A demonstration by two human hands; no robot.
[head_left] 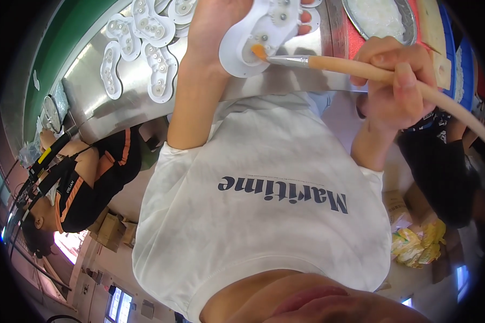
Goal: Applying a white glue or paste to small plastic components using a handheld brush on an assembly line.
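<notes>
My left hand (216, 29) holds a white plastic housing (234, 54) from beneath, its fingertips showing at the far side. The housing has rounded lobes, with small gears and metal pins inside. In my right hand (397, 81) is a brush (339, 64) with a long pale wooden handle, gripped between thumb and fingers. Its orange bristles meet the inside of the housing's near lobe, beside a pin. Just beyond my right hand sits a round metal dish (413, 33) with a whitish, glossy paste (380, 19) in it.
Several similar white housings (161, 72) lie on the metal table (86, 97) at the left. A red surface (354, 40) is under the dish, with pale blocks (431, 27) to its right. One person (97, 172) works at the left, another (436, 167) at the right.
</notes>
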